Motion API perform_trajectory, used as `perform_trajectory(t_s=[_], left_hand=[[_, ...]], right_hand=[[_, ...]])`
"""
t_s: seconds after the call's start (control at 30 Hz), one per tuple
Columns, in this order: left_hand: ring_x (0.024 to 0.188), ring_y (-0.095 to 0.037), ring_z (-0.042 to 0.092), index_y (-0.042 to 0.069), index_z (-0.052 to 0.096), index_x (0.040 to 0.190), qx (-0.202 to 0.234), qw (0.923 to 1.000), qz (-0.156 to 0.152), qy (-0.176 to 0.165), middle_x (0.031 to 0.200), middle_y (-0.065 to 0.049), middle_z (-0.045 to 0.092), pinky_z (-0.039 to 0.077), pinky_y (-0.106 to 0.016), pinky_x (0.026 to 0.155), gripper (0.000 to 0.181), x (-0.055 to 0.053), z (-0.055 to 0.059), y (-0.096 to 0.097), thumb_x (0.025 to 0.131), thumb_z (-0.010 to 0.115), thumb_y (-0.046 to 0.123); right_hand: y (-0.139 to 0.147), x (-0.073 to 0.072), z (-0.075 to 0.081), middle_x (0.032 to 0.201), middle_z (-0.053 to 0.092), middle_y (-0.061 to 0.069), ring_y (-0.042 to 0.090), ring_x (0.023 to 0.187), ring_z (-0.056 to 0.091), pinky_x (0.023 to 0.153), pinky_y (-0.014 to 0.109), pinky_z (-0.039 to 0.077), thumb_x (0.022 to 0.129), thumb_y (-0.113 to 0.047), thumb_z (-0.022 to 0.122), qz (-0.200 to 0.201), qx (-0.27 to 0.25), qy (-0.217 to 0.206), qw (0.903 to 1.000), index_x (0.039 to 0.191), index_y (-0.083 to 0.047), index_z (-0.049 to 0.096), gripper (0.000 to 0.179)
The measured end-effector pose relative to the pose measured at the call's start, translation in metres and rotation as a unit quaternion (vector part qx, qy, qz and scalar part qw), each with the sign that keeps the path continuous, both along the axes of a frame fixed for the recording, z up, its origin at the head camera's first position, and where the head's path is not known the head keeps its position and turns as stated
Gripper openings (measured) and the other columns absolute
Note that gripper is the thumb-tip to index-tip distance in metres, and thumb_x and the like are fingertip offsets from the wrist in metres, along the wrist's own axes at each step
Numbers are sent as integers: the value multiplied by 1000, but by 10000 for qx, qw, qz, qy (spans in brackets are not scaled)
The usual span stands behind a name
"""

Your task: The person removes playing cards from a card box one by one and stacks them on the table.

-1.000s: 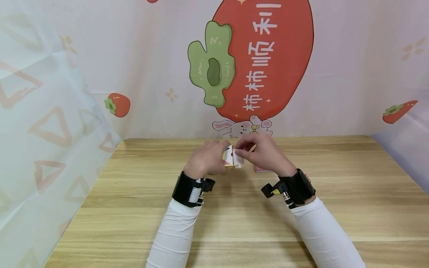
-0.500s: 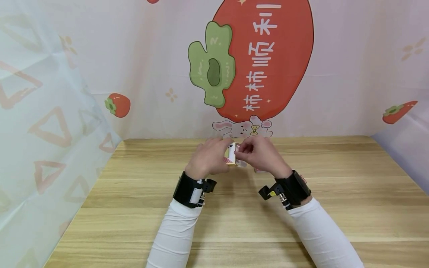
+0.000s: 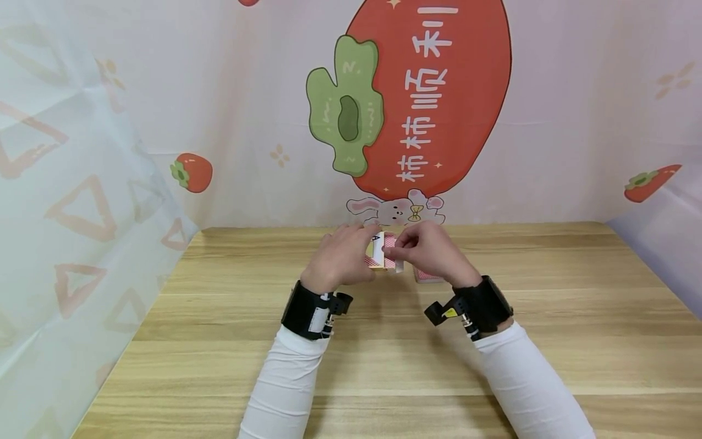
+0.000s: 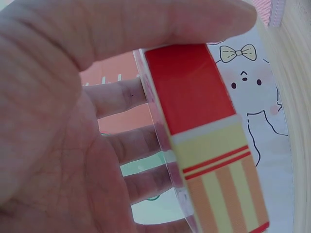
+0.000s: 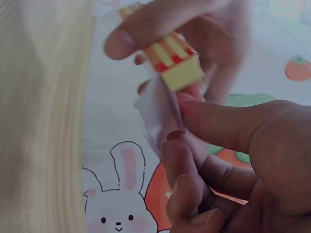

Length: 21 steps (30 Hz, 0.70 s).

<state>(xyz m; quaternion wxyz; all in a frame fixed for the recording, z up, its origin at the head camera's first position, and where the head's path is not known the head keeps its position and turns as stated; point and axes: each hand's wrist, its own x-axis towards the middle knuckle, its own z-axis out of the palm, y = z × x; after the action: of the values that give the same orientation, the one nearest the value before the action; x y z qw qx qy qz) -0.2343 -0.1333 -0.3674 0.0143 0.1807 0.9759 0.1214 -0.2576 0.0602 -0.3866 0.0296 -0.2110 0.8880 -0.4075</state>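
Observation:
A small playing-card box [image 3: 378, 250], with a letter A on its face, is held on edge in my left hand [image 3: 337, 259]. In the left wrist view the thumb lies over the narrow side of the box [image 4: 194, 92], which is red, yellow and striped; the fingers support it from the other side. My right hand [image 3: 436, 250] pinches a thin whitish flap [image 5: 160, 114] at the box's end between thumb and index finger. Its other fingers are curled. A pink-patterned deck [image 3: 428, 277] lies on the table under the right hand, partly hidden by it.
The wooden table [image 3: 384, 378] ends at a back edge just beyond both hands. Behind it hangs a pale cloth [image 3: 247, 110] printed with persimmons and a rabbit. Black camera straps [image 3: 485, 305] sit on both wrists.
The white piece at the box's right end has turned, and a pink-patterned area now shows there. The right hand has shifted slightly while pinching; the left keeps its hold on the box.

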Motion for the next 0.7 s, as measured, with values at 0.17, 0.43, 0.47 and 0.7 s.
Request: perform_trajectory(t_s=[0.17, 0.43, 0.47, 0.7], left_hand=[[110, -26, 56, 17, 50, 148, 97, 9999, 74, -54, 129, -6, 60, 48, -52, 88, 82, -1, 1, -4, 75, 86, 23], [111, -28, 57, 17, 53, 144, 161, 9998, 74, -67, 126, -5, 62, 48, -53, 88, 77, -1, 1, -7, 75, 86, 22], [109, -28, 57, 17, 54, 144, 174, 9998, 71, -63, 124, -5, 63, 49, -52, 87, 76, -1, 1, -8, 75, 86, 22], [108, -27, 57, 17, 54, 144, 164, 9998, 47, -39, 123, -6, 62, 50, -49, 85, 76, -2, -1, -7, 75, 86, 22]], right_hand=[[11, -3, 3, 71, 61, 8, 21, 70, 50, 63, 33, 40, 91, -21, 77, 107, -182, -497, 9985, 78, -3, 71, 23], [24, -8, 7, 69, 56, 4, 22, 71, 47, 63, 34, 38, 94, -21, 74, 162, -67, -703, 9974, 78, -5, 70, 23], [25, -8, 8, 70, 58, 4, 22, 72, 48, 63, 33, 38, 93, -21, 74, 153, -36, -712, 9973, 79, -5, 71, 23], [25, 0, 18, 90, 67, 8, 26, 86, 59, 74, 39, 49, 86, -22, 82, -191, 189, 93, 9996, 100, -3, 72, 25]])
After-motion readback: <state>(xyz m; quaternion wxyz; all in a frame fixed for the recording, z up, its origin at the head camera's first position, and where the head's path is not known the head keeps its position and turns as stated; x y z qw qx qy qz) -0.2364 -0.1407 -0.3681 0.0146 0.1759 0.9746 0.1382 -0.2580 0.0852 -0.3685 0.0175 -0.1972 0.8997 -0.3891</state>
